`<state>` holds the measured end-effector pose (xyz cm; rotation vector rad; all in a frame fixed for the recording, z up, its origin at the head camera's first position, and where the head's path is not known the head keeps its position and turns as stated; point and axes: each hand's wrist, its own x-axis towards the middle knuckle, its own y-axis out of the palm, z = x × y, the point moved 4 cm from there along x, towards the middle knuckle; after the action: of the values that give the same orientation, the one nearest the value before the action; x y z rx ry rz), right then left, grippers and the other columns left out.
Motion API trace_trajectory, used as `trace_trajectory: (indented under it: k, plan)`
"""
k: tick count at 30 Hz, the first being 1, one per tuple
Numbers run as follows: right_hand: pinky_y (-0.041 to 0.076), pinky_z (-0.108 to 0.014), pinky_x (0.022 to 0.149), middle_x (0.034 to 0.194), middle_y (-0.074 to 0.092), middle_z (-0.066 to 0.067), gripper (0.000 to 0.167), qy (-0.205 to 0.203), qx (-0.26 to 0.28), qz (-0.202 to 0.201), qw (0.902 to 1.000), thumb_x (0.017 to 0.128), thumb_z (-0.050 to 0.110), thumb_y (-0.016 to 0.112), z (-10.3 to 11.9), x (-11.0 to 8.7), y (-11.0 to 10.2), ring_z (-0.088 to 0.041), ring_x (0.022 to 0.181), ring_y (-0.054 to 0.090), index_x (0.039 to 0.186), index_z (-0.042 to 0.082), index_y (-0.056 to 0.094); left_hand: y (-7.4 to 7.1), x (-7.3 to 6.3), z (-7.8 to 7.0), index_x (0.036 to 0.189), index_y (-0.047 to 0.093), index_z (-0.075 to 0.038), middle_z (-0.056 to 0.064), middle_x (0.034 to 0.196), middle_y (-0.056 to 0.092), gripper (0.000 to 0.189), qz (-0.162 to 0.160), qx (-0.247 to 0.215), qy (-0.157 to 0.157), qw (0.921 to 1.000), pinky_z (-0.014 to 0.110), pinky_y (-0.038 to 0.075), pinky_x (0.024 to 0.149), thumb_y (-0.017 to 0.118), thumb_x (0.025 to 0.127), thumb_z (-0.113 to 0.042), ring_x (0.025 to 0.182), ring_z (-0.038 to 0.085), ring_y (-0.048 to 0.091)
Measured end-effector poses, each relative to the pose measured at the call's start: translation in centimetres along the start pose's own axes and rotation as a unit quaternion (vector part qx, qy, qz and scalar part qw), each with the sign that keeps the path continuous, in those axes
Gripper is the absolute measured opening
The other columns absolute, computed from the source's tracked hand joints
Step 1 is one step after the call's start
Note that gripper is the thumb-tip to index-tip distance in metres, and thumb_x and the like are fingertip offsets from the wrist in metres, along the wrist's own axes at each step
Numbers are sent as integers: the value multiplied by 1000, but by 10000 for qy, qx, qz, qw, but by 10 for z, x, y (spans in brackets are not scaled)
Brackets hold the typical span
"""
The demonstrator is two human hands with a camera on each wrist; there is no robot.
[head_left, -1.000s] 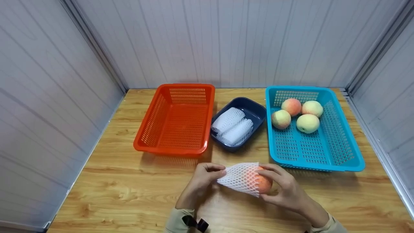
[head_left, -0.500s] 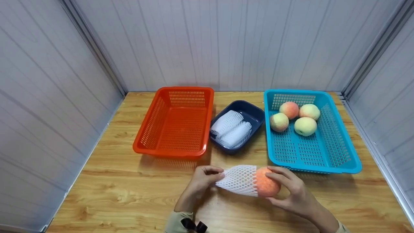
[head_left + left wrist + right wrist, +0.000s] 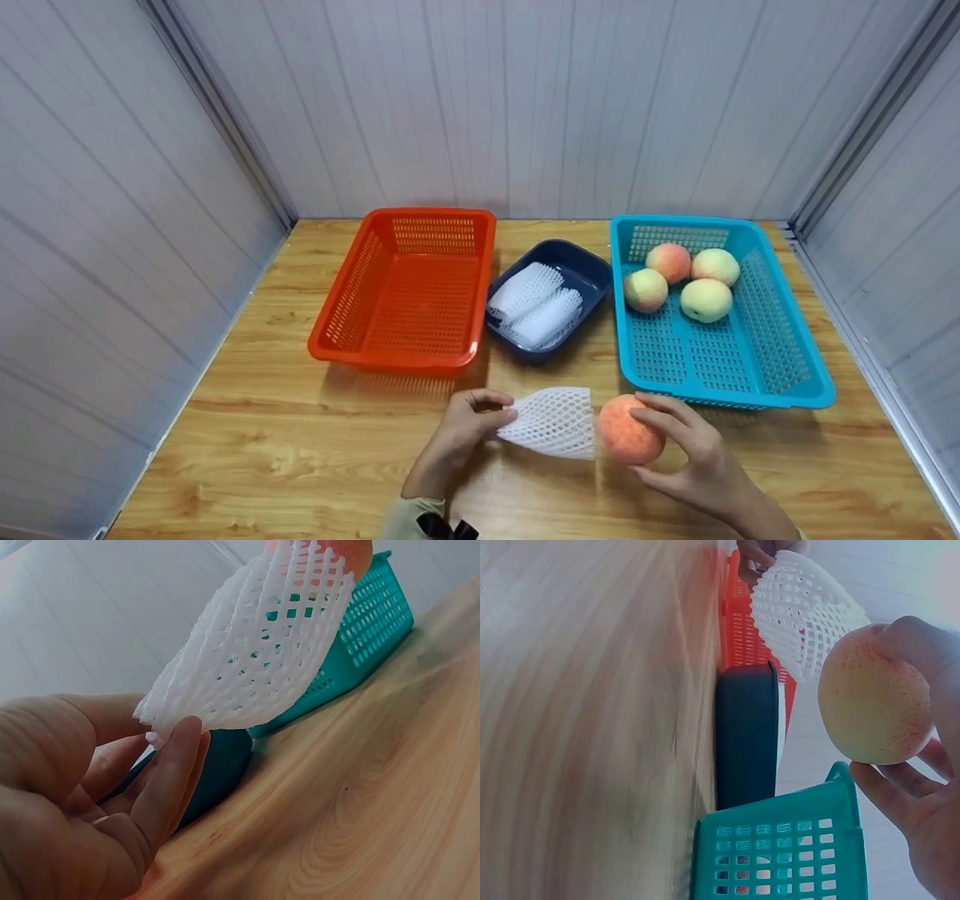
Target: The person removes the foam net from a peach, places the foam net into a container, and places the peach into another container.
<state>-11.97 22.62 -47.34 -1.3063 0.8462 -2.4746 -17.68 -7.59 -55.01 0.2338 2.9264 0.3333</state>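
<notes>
My left hand [image 3: 463, 427] pinches the narrow end of a white foam fruit net [image 3: 555, 421] between thumb and fingers. The net's wide mouth faces right. In my right hand [image 3: 694, 454] is a pink-orange peach [image 3: 630, 430], gripped from its right side between thumb and fingers. A narrow gap separates peach and net mouth in the head view. The right wrist view shows the peach's [image 3: 874, 701] yellowish side, with the net [image 3: 802, 611] behind it. In the left wrist view the net [image 3: 247, 645] stretches up from the fingertips, its mouth overlapping the peach [image 3: 352, 553].
Behind the hands stands a dark blue tray [image 3: 596, 289] with white foam nets [image 3: 544, 319] inside. To its left is a red-orange basket [image 3: 409, 300]; to its right, a blue basket [image 3: 724, 360] holds several peaches [image 3: 706, 300]. Pale panels [image 3: 465, 105] enclose the wooden table [image 3: 247, 435].
The peach, partly inside the net one second ago, has moved right and out of its mouth with my right hand. My left hand keeps its pinch on the net, nearly in place.
</notes>
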Motion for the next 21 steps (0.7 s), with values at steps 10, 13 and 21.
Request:
trace_trajectory:
  k: [10,13,21]
  plan:
    - [44,-16,91,115,58,-29,72,-301,179,-342,9988,48,2,91,23,14,-7,-33,105,58,115,-5,65,5,-2,-15,110,63,14,13,90,67,34,-245,-322,299,9987,26,54,70,71,78,11,80,19,64]
    - [45,-17,91,118,58,-28,72,-336,191,-317,9987,50,6,92,13,5,-2,-32,106,59,116,-5,65,9,-2,-21,107,64,14,15,90,68,32,-429,-498,385,9971,27,54,71,70,76,13,81,20,64]
    - [45,-18,92,125,56,-23,75,-178,277,-137,9994,54,11,92,-5,-13,9,-28,112,56,122,-1,63,24,8,-49,98,68,14,13,85,68,27,-1348,158,1601,9777,22,51,64,73,71,13,74,18,61]
